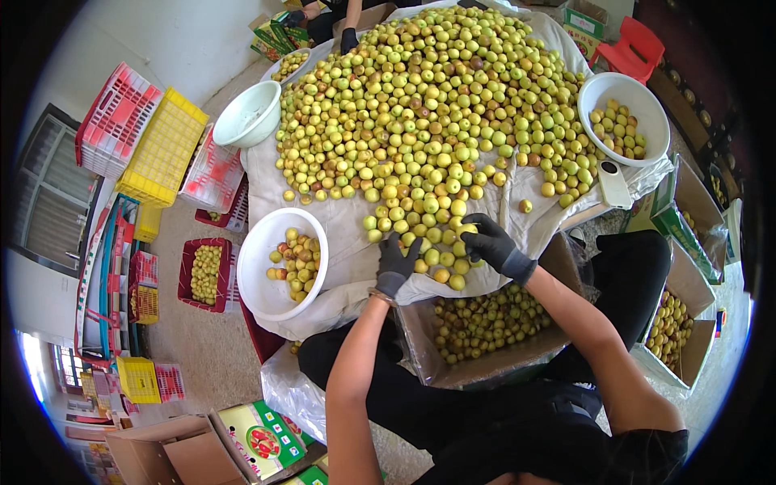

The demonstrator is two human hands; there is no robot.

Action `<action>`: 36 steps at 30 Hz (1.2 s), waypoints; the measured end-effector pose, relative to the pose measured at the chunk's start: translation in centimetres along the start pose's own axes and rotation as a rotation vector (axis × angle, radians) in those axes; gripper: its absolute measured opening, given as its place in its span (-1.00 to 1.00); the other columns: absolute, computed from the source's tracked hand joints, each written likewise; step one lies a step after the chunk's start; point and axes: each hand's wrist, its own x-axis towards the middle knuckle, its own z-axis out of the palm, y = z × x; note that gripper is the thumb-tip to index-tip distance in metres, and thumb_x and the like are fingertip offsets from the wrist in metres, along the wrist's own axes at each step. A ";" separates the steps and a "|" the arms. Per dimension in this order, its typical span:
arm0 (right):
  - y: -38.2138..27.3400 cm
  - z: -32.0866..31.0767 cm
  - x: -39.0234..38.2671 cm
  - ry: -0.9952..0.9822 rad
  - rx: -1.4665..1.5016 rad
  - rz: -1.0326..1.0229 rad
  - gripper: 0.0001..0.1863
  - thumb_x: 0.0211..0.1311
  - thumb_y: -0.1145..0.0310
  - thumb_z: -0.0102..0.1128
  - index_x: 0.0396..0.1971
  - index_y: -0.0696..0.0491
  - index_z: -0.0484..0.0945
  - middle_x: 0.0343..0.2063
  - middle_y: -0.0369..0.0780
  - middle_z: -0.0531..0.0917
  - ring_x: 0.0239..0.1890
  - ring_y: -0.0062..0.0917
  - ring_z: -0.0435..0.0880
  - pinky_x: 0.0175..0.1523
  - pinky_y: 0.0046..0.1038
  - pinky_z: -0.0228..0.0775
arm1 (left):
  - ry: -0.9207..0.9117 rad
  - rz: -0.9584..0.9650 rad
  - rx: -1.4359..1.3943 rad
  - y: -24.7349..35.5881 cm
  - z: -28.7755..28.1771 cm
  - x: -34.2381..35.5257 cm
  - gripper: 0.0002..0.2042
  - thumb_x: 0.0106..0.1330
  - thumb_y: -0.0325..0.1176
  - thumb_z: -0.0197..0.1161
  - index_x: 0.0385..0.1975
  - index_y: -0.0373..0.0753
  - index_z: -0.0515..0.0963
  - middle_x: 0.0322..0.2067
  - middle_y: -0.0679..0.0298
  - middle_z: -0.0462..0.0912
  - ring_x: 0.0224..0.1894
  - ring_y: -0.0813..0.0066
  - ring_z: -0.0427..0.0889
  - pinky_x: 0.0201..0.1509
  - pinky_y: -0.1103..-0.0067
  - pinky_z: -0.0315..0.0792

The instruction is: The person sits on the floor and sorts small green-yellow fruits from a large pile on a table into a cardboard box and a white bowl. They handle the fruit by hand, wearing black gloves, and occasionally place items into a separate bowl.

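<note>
A large heap of yellow-green jujubes (420, 113), some with brown patches, covers the cloth-topped table. Both my hands wear dark gloves and work at the near edge of the heap. My left hand (397, 263) has its fingers and thumb around a jujube (408, 239) among the loose ones. To its right, my right hand (495, 246) holds a jujube (467, 230) at its fingertips; its palm side is hidden. Several loose jujubes (440, 257) lie between the hands. Below the table edge, an open lined box (420, 356) of jujubes stands between my legs.
White basins with jujubes stand at left (245, 267) and right (659, 117); a pale green basin (267, 133) sits farther left. A white device (614, 186) lies by the right basin. Across the table is another person's gloved hand (349, 40). Crates (166, 145) and cartons (687, 202) flank the table.
</note>
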 end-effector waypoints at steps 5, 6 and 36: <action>1.4 -2.9 -0.3 0.371 -0.289 -0.164 -0.88 0.15 0.30 0.22 -0.41 -0.01 0.48 -0.63 -0.41 0.47 -0.64 -0.76 0.42 -0.56 -0.68 0.26 | 0.136 -0.154 -0.292 2.0 -0.4 0.0 -0.56 0.25 0.03 0.08 -0.10 -0.23 0.45 -0.19 0.04 0.59 -0.16 0.09 0.57 -0.11 0.30 0.43; 1.7 -4.6 0.2 0.432 -0.280 -0.217 -0.83 0.21 0.22 0.15 -0.38 0.01 0.50 -0.61 -0.40 0.49 -0.64 -0.76 0.43 -0.57 -0.68 0.26 | 0.209 -0.136 -0.128 3.2 -1.6 -0.5 -0.56 0.26 0.04 0.06 -0.13 -0.23 0.46 -0.21 0.06 0.61 -0.19 0.10 0.59 -0.12 0.31 0.44; 3.0 -3.7 4.6 -0.111 -0.932 -0.388 -0.65 0.15 0.24 0.21 -0.06 0.01 0.51 -0.13 -0.16 0.52 -0.10 -0.36 0.55 -0.01 -0.41 0.38 | -0.185 0.046 0.007 3.4 1.2 -0.3 -0.42 0.26 0.22 -0.12 0.12 -0.07 0.21 -0.10 -0.18 0.43 -0.22 -0.20 0.52 -0.16 0.13 0.41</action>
